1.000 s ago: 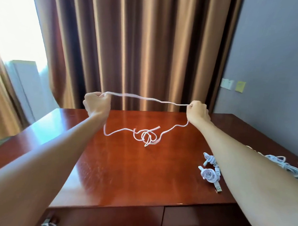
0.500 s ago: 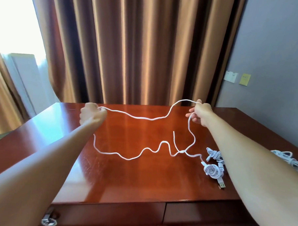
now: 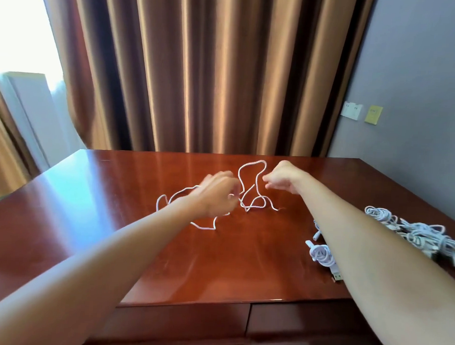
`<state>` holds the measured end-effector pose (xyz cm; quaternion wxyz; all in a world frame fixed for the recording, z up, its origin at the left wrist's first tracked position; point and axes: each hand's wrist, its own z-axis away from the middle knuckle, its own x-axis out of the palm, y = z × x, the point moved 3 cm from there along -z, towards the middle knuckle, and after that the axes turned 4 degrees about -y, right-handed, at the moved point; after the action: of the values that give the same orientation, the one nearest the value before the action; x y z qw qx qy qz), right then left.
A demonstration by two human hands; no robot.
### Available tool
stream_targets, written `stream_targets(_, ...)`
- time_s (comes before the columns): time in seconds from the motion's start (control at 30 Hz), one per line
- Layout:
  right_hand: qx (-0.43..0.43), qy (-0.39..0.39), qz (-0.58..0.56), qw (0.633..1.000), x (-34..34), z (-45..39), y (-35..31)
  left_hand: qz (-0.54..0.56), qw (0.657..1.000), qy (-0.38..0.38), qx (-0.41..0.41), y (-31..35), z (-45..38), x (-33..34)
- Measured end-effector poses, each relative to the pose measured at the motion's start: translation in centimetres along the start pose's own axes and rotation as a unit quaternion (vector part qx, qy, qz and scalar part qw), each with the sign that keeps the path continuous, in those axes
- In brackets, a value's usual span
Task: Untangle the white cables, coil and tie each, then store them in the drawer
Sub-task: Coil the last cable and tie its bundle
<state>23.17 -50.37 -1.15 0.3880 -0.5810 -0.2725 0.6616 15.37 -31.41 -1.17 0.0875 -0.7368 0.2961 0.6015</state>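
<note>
A loose white cable (image 3: 252, 173) lies in slack curves on the red-brown desk (image 3: 114, 232), one loop reaching toward the far edge. My left hand (image 3: 216, 194) hovers over its middle, blurred by motion, fingers spread and gripping nothing that I can make out. Just right of the far loop is my right hand (image 3: 283, 178), fingers loosely curled, a small gap between them and the cable. A small coiled cable (image 3: 322, 253) with a USB plug (image 3: 338, 276) sits beside my right forearm. A tangle of white cables (image 3: 416, 232) lies at the desk's right edge.
Two shut drawer fronts (image 3: 183, 319) run under the desk's near edge. Brown curtains (image 3: 199, 66) hang behind the desk. On the grey wall to the right are a socket (image 3: 351, 110) and a yellow note (image 3: 373, 114).
The cable was stretched in the air between both raised hands. It now lies slack on the desk, and both hands have dropped and come together near its middle.
</note>
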Motion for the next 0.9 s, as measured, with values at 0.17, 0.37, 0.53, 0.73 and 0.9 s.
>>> stream_targets(0.17, 0.015, -0.047, 0.236, 0.971, 1.2, -0.1, 3.1, -0.031, 0.995, -0.074, 0.060, 1.7, -0.8, 4.9)
stream_targets(0.37, -0.047, -0.021, 0.304, 0.951, 0.9, 0.6, 3.1, -0.015, 1.000, -0.011, -0.014, 1.0, -3.0, 6.7)
stream_targets(0.53, -0.081, -0.123, 0.080, 0.986, -0.6, 2.1, 0.8, 0.066, 0.995, 0.059, -0.039, 0.7, -4.2, 6.2)
stream_targets(0.73, -0.099, -0.154, -0.178, 0.967, 1.0, 1.7, -0.3, 0.193, 0.963, 0.173, -0.067, -2.1, -4.0, 3.6)
stream_targets(0.9, -0.144, -0.086, 0.269, 0.948, 4.3, 1.1, 0.1, 0.260, 0.921, 0.220, -0.187, -4.9, -2.5, 2.0)
